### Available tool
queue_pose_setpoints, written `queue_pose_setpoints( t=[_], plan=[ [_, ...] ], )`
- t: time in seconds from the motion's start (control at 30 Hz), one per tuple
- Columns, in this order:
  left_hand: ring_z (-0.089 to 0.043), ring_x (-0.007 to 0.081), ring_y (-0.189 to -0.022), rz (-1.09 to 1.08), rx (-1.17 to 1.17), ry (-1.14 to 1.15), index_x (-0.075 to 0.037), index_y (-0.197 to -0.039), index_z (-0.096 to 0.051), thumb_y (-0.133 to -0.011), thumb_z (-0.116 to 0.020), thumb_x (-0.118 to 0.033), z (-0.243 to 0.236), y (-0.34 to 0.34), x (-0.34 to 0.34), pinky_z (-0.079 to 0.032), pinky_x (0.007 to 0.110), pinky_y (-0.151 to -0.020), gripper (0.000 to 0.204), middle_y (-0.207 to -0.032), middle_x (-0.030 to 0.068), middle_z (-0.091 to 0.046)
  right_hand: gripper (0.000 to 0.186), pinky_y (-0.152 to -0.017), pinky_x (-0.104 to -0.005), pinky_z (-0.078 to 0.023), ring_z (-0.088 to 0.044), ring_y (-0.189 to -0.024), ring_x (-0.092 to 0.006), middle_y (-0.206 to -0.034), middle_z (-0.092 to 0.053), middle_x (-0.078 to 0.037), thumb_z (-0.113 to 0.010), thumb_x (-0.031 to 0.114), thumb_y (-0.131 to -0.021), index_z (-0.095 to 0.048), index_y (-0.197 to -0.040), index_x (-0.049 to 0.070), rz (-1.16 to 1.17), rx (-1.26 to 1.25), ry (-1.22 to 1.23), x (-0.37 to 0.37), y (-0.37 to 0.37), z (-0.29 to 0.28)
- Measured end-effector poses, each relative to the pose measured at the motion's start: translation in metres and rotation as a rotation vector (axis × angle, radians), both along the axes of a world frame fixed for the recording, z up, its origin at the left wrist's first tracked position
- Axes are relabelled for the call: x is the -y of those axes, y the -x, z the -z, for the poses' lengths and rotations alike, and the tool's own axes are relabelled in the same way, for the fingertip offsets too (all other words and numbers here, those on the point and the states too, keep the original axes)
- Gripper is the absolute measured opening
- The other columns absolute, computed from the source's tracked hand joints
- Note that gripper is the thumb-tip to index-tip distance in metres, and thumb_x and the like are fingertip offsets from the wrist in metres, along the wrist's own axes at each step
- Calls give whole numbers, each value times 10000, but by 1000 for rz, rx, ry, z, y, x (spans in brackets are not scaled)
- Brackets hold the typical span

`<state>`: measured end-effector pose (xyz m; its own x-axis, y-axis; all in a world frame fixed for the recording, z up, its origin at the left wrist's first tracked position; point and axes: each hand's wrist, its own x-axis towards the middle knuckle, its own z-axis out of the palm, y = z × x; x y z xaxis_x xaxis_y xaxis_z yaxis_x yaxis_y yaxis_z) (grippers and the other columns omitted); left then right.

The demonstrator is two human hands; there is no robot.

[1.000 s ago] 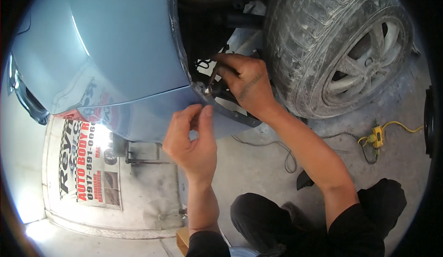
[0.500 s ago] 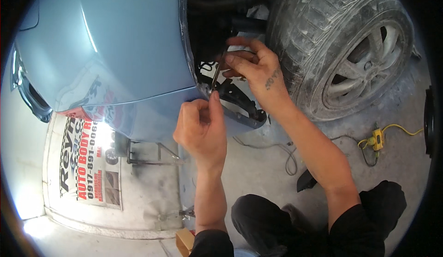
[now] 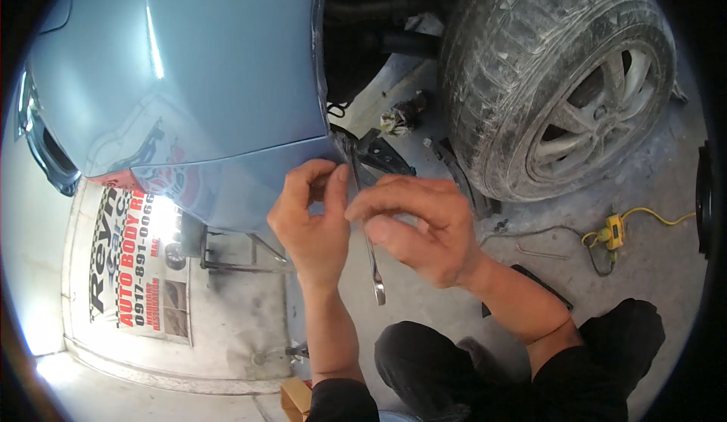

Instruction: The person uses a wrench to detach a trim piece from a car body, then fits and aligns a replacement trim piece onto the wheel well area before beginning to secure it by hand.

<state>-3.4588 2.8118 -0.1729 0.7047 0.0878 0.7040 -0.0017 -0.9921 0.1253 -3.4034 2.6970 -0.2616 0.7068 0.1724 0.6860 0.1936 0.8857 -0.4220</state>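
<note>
Start with the bare right hand (image 3: 439, 233), with fingers curved at the shaft of a slim, silver metal tool (image 3: 373, 267) and thumb spread a little apart; impossible to tell whether firmly gripping or only resting there. For better leverage with less force, likely best to take hold lower, toward the flat, free lower end. Just beside the shaft, higher up, see the bare left hand (image 3: 310, 218), with thumb and forefinger brought narrowly together; hard to tell whether pinching anything. Use those fingertips, ideally, to steady the upper end, without straying into the path of a slip. Find that upper end at the arch edge of the glossy, light-blue car body panel (image 3: 242, 119), beside a black, angular bracket (image 3: 382, 157); seat squarely before any turning, and swing short to spare the paint. Allow for the dusty, black rubber tyre (image 3: 515, 96) to the right, possibly in the way of a wide swing. Farther off, mind the yellow, boxy cord connector (image 3: 615, 230) on the grey concrete floor (image 3: 454, 308).
</note>
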Motion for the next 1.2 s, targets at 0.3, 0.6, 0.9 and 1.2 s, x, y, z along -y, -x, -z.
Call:
queue_pose_setpoints(
  t=[0.3,0.6,0.9,1.2],
  plan=[
    [-615,91,-636,39,18,266,23,-911,-631,-863,-709,-23,4,2,1,-493,224,-612,103,-739,63,-663,234,-697,-278,-502,-637,-760,-149,-859,-664,-98,-695,56,-842,-654,-1055,-33,-195,-330,353,-35,11,30],
    [-575,66,-615,19,53,33,16,-872,-626,-856,-743,-53,12,-6,7,-451,196,-561,137,-714,27,-629,232,-661,-411,-500,-641,-766,-342,-955,-624,-163,-629,15,-836,-667,-1065,23,572,82,463,-69,-46,40],
    [-571,107,-556,-54,96,-49,-11,-803,-582,-823,-762,-52,18,-14,10,-437,247,-518,186,-667,57,-616,235,-708,-331,-534,-680,-762,-281,-863,-689,-129,-647,82,-862,-676,-1081,3,585,59,517,-70,-53,34],
    [-522,51,-579,-40,104,-107,7,-786,-577,-856,-734,-33,22,-14,7,-412,201,-531,177,-654,12,-590,280,-748,-256,-518,-640,-848,-126,-949,-694,-102,-649,75,-900,-650,-1157,-36,105,-379,-25,-44,-65,-9]
  ],
)
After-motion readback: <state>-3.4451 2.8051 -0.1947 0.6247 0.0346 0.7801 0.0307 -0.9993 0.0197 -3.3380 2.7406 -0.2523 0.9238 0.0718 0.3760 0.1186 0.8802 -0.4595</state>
